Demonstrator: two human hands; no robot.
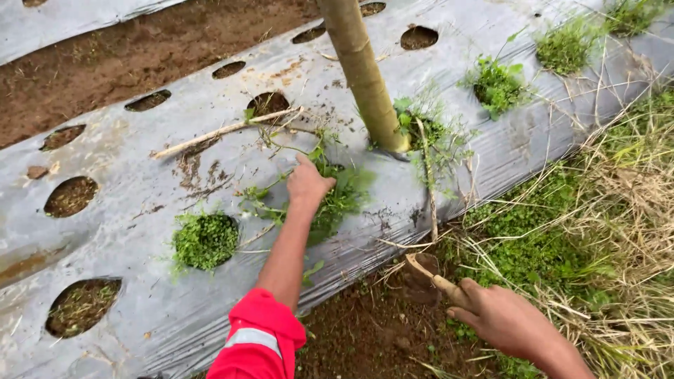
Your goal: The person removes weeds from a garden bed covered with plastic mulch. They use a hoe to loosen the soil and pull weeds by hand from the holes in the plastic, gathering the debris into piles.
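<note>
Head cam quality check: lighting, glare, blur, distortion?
Head view: soft, even daylight, no hard shadows; mild sheen on the grey plastic mulch, not blown out; left hand and right hand fairly sharp, fine weeds look smeared; the bamboo pole leans, suggesting wide-angle tilt.

I see no package, label, sign or screen anywhere in my head view. Nothing here carries print or a display. That holds for the whole frame, edge to edge.
</note>
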